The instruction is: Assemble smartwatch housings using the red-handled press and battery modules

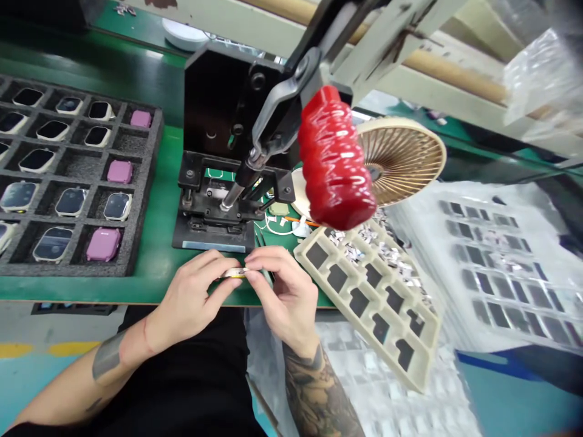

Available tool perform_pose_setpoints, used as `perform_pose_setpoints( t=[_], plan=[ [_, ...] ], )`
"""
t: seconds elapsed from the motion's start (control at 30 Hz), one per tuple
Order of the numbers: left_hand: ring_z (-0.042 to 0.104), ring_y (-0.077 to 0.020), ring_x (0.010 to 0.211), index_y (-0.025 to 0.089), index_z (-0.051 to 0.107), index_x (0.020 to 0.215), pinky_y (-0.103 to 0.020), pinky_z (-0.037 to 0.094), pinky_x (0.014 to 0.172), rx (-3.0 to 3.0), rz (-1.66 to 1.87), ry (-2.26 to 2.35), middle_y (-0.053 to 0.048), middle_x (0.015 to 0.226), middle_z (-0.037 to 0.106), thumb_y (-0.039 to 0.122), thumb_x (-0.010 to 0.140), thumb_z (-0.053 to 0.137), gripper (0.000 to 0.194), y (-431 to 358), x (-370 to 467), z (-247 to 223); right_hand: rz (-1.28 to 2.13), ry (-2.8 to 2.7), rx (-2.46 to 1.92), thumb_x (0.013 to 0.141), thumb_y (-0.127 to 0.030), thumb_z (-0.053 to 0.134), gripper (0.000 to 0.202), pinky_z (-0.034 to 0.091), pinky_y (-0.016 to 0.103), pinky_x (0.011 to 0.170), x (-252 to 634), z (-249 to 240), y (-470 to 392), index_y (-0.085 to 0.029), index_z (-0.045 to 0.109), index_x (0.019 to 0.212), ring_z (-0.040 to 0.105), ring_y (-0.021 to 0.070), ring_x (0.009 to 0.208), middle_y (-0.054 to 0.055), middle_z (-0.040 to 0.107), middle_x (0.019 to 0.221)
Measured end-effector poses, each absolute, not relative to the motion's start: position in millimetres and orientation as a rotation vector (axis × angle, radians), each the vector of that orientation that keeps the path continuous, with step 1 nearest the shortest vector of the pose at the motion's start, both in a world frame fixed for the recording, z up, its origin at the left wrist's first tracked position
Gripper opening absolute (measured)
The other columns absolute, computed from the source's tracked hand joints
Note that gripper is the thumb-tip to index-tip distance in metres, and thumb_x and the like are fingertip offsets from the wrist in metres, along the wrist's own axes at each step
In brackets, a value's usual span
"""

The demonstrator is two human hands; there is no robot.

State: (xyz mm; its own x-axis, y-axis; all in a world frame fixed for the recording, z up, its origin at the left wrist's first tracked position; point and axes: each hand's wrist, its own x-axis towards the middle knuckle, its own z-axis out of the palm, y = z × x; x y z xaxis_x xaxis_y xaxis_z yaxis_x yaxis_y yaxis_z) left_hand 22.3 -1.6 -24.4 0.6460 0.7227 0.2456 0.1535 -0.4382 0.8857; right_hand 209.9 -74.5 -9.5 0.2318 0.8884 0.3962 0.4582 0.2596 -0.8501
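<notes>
Between the fingertips of both hands is a pale smartwatch case [235,273], seen edge-on with a yellow strip along its lower side. My left hand [194,294] pinches its left end, and my right hand [285,291] grips the right end with thumb and fingers. Fingers cover much of the case. Just beyond it stands a black toggle press [218,212] with a red ribbed handle [337,161]. Both hands are close to the press's front edge, above the near edge of the green bench mat [157,243].
At left, a grey foam tray [148,176] carries several watch cases, some purple. A beige moulded tray [364,318] with black parts lies right, partly over the bench edge. Behind the handle is a round fan [410,161]. Plastic-wrapped sheets of dark parts [505,261] lie far right.
</notes>
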Motion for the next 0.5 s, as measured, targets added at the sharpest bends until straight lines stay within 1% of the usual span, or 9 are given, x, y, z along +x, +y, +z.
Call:
perform_pose_setpoints(
  t=[0.07, 0.13, 0.23, 0.33, 0.43, 0.5],
  plan=[
    [0.071, -0.0193, 0.093, 0.021, 0.075, 0.119, -0.032, 0.054, 0.085, 1.943, 0.784, 0.687, -0.005, 0.103, 0.073, 0.026, 0.115, 0.064, 0.012, -2, 22, -25, 0.453, -1.413, -1.383, 0.102, -0.012, 0.077, 0.015, 0.066, 0.041, 0.088, 211, -9, -74, -0.027, 0.081, 0.106, 0.077, 0.0225, 0.099, 0.005, 0.079, 0.105],
    [0.069, -0.0189, 0.090, 0.021, 0.075, 0.116, -0.032, 0.053, 0.082, 1.929, 0.770, 0.687, -0.004, 0.100, 0.073, 0.026, 0.114, 0.065, 0.011, -1, 22, -24, 0.412, -1.464, -1.373, 0.102, -0.011, 0.077, 0.019, 0.066, 0.041, 0.088, 213, -9, -75, -0.027, 0.081, 0.110, 0.077, 0.0224, 0.099, 0.005, 0.080, 0.107],
    [0.061, -0.0171, 0.080, 0.021, 0.073, 0.108, -0.031, 0.048, 0.075, 1.864, 0.722, 0.681, -0.002, 0.090, 0.068, 0.028, 0.114, 0.064, 0.013, 1, 19, -23, 0.335, -1.623, -1.333, 0.099, -0.015, 0.082, 0.031, 0.068, 0.046, 0.092, 217, -9, -76, -0.029, 0.079, 0.127, 0.078, 0.0259, 0.108, 0.008, 0.080, 0.117],
    [0.053, -0.0158, 0.074, 0.021, 0.070, 0.102, -0.030, 0.043, 0.070, 1.787, 0.684, 0.688, 0.001, 0.083, 0.062, 0.031, 0.114, 0.062, 0.018, 3, 17, -21, 0.275, -1.790, -1.321, 0.097, -0.020, 0.088, 0.048, 0.068, 0.050, 0.098, 218, -12, -77, -0.030, 0.072, 0.142, 0.077, 0.0292, 0.117, 0.010, 0.079, 0.128],
    [0.050, -0.0146, 0.073, 0.021, 0.065, 0.096, -0.030, 0.042, 0.070, 1.762, 0.679, 0.703, 0.002, 0.081, 0.058, 0.031, 0.115, 0.060, 0.022, 5, 16, -23, 0.215, -1.859, -1.310, 0.099, -0.016, 0.084, 0.051, 0.067, 0.049, 0.100, 216, -17, -76, -0.029, 0.068, 0.147, 0.077, 0.0291, 0.120, 0.011, 0.080, 0.131],
    [0.052, -0.0145, 0.075, 0.021, 0.064, 0.094, -0.029, 0.043, 0.072, 1.767, 0.679, 0.698, 0.002, 0.083, 0.059, 0.032, 0.115, 0.060, 0.024, 7, 14, -25, 0.159, -1.894, -1.288, 0.101, -0.015, 0.080, 0.052, 0.067, 0.048, 0.099, 215, -21, -74, -0.026, 0.065, 0.150, 0.078, 0.0287, 0.120, 0.012, 0.081, 0.132]
  ],
)
